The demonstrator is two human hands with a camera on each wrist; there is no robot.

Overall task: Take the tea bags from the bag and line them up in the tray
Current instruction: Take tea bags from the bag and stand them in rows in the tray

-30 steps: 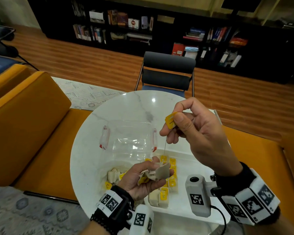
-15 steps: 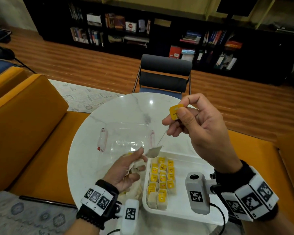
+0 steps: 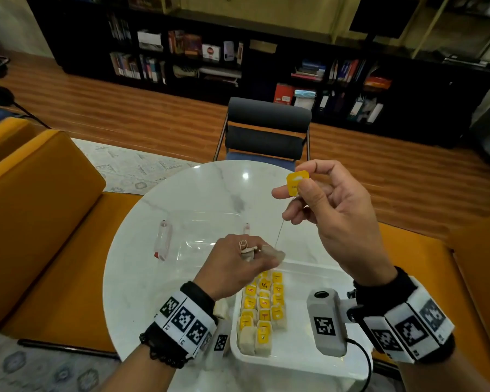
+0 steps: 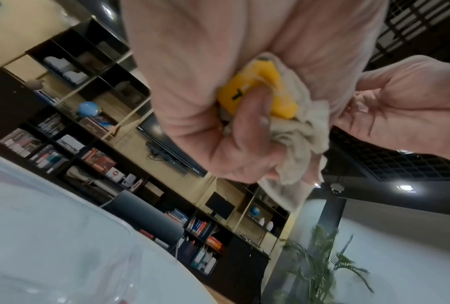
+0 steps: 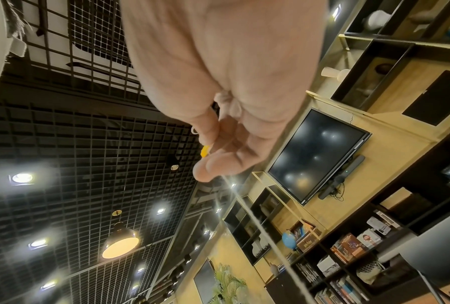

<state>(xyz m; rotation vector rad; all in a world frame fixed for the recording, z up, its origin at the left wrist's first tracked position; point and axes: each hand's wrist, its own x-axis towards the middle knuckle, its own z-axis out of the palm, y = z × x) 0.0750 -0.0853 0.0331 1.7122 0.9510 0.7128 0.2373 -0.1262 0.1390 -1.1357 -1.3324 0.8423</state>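
My right hand [image 3: 304, 190] is raised over the table and pinches a yellow tea-bag tag [image 3: 296, 183] [image 5: 205, 151]. A thin string [image 3: 279, 232] [image 5: 257, 222] runs down from the tag to a pale tea bag [image 3: 275, 253] at my left hand's fingertips. My left hand [image 3: 252, 257], palm down, grips a crumpled bunch of tea bags [image 4: 294, 139] with a yellow tag [image 4: 257, 96] in it. Under both hands lies the white tray [image 3: 303, 360], with rows of yellow-tagged tea bags [image 3: 263, 306] along its left side. The clear plastic bag [image 3: 204, 236] lies flat beyond the left hand.
The round white marble table [image 3: 159, 210] carries everything. A loose tea bag [image 3: 221, 308] lies left of the tray, partly behind my left wrist. A grey chair [image 3: 266, 131] stands at the table's far edge, and an orange sofa [image 3: 40, 210] is on the left.
My left hand turned from palm up to palm down and moved from left of the tray to its far left corner. My right hand lifted the tag higher, drawing the string out.
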